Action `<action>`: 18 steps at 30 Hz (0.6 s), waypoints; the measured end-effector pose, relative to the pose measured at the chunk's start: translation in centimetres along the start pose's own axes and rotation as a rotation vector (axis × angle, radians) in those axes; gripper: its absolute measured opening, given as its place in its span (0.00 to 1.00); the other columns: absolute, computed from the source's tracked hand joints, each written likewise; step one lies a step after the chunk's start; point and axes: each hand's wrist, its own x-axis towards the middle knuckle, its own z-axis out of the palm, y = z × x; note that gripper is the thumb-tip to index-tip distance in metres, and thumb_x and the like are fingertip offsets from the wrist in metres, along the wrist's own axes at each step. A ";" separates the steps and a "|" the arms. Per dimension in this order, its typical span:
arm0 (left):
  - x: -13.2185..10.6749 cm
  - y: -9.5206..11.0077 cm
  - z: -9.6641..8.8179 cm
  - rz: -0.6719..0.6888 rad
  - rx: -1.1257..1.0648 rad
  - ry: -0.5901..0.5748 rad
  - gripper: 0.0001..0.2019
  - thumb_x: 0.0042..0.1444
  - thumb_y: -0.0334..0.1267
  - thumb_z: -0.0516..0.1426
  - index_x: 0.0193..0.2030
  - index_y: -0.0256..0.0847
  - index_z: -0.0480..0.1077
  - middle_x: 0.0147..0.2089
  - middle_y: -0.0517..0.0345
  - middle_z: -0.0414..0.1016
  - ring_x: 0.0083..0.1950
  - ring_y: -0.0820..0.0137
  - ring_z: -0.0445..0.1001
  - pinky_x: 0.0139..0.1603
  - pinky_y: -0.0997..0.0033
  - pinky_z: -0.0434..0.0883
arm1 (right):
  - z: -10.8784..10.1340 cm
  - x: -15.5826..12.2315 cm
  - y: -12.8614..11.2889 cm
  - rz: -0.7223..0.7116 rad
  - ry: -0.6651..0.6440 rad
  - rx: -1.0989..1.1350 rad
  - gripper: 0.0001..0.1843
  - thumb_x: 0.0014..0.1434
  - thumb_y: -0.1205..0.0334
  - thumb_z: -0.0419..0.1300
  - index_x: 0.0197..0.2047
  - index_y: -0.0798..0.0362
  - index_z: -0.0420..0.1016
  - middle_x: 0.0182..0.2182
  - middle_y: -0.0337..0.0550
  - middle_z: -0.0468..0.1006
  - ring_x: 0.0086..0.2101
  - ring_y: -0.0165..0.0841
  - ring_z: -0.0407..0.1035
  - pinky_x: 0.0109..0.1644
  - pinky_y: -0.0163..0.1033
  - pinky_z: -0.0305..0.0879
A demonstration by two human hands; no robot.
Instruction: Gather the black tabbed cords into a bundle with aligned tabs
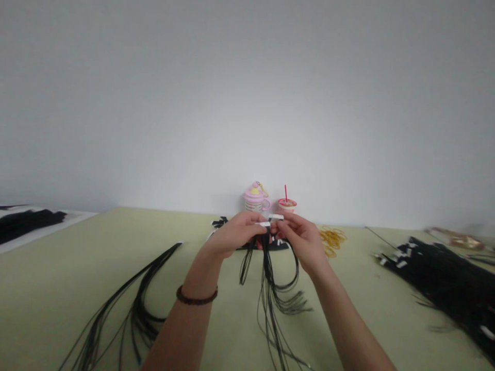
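Observation:
Both my hands are raised close together over the middle of the table. My left hand (242,230) pinches a bunch of thin black cords (267,263) near a small white tag (263,224). Beside it, my right hand (300,234) pinches black cord at a second white tag (276,217). From between the hands the cords hang down in loops and loose ends. Which cords belong to which hand is hard to tell. Behind the hands lies a pile of black cords with white tags (281,246), partly hidden.
Another black cord bundle (145,275) lies at left. A large black pile (444,288) with white tags is at right. Yellow rubber bands (331,240) lie right of my hands. A pink toy cup (254,198) and a red-rimmed cup (287,204) stand against the wall.

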 end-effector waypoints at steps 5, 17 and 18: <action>0.3 -0.3 0.4 -0.002 0.010 0.027 0.10 0.50 0.33 0.48 0.39 0.38 0.64 0.22 0.63 0.67 0.21 0.75 0.62 0.18 0.78 0.59 | -0.3 0.4 0.0 0.067 -0.032 0.207 0.18 0.48 0.56 0.65 0.42 0.55 0.74 0.32 0.44 0.77 0.27 0.27 0.68 0.27 0.33 0.65; 0.3 -0.8 -0.2 0.087 0.105 -0.090 0.12 0.56 0.46 0.54 0.38 0.38 0.68 0.25 0.64 0.67 0.21 0.77 0.63 0.23 0.76 0.64 | -0.6 0.0 -0.9 0.209 -0.097 0.293 0.17 0.46 0.57 0.67 0.39 0.56 0.76 0.18 0.34 0.64 0.20 0.20 0.55 0.18 0.25 0.46; 0.3 -0.8 -0.2 0.085 0.108 -0.092 0.13 0.55 0.46 0.54 0.39 0.39 0.68 0.25 0.63 0.69 0.21 0.77 0.64 0.23 0.76 0.64 | -0.7 0.0 -0.9 0.218 -0.110 0.290 0.16 0.47 0.57 0.67 0.39 0.56 0.76 0.17 0.33 0.62 0.19 0.20 0.53 0.17 0.25 0.44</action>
